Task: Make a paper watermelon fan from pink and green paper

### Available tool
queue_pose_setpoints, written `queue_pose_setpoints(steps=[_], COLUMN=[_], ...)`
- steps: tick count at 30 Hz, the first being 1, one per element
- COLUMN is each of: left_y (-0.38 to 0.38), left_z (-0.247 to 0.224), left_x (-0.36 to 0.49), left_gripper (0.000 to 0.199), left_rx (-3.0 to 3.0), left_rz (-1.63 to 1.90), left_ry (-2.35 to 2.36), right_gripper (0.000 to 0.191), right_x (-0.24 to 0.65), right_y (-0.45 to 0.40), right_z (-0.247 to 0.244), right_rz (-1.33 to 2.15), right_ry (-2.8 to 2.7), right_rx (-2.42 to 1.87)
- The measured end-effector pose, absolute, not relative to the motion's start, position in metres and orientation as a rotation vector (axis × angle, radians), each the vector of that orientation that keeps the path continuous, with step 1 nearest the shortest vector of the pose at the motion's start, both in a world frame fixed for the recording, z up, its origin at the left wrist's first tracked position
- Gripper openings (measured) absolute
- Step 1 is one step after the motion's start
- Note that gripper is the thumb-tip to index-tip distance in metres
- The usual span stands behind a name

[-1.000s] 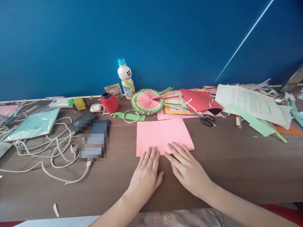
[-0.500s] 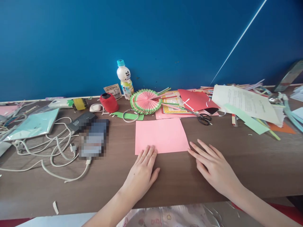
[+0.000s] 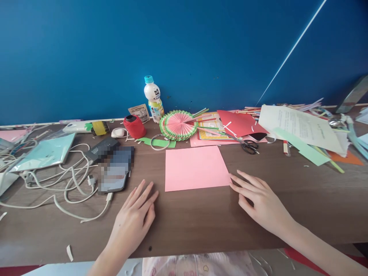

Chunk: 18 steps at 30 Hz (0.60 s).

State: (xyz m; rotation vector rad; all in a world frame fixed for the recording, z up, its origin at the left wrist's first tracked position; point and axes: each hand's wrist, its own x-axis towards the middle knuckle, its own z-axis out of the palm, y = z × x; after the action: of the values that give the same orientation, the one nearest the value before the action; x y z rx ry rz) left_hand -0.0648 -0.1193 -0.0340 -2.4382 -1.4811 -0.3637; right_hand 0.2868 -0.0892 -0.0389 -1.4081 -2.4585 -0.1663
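A sheet of pink paper (image 3: 197, 168) lies flat on the brown table (image 3: 195, 218) in front of me. My right hand (image 3: 258, 201) rests at its lower right corner, fingers spread, the fingertips touching or very close to the edge. To the left of the sheet, apart from it, my left hand (image 3: 135, 214) lies on the tabletop with its fingers stretched out. Neither hand holds anything. Behind the sheet stands a round pleated fan (image 3: 178, 125) in pink, green and red paper.
A phone (image 3: 117, 170) with a white cable (image 3: 99, 214) lies left of my left hand. Toward the blue wall are a bottle (image 3: 153, 99), a red roll (image 3: 134, 126), scissors (image 3: 249, 145) and red paper (image 3: 240, 122). A printed sheet (image 3: 301, 124) lies at the right.
My left hand has come off the lower edge of the pink paper and moved left onto the table. My right hand stays by the paper's corner. The view has shifted slightly.
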Motion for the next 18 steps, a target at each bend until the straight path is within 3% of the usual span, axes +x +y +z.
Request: queue_pose_setpoints(steps=[6,12,18], left_y=[-0.1,-0.066,-0.042], left_z=[-0.024,-0.032,-0.03], left_x=[-0.033,0.008,0.003], left_gripper=[0.018,0.02,0.011], left_rx=[-2.523,-2.753,-2.722], left_rz=[-0.585,-0.347,-0.34], left_ry=[-1.386,-1.233,-0.889], right_gripper=[0.026,0.028,0.022], right_x=[0.258,0.23,0.228], right_y=[-0.067,-0.039,-0.024], right_z=[-0.023,-0.031,-0.032], right_rz=[0.047,0.266,0.178], right_ry=[-2.481,-2.704,-2.737], right_rx=[-1.194,-0.87,-0.708])
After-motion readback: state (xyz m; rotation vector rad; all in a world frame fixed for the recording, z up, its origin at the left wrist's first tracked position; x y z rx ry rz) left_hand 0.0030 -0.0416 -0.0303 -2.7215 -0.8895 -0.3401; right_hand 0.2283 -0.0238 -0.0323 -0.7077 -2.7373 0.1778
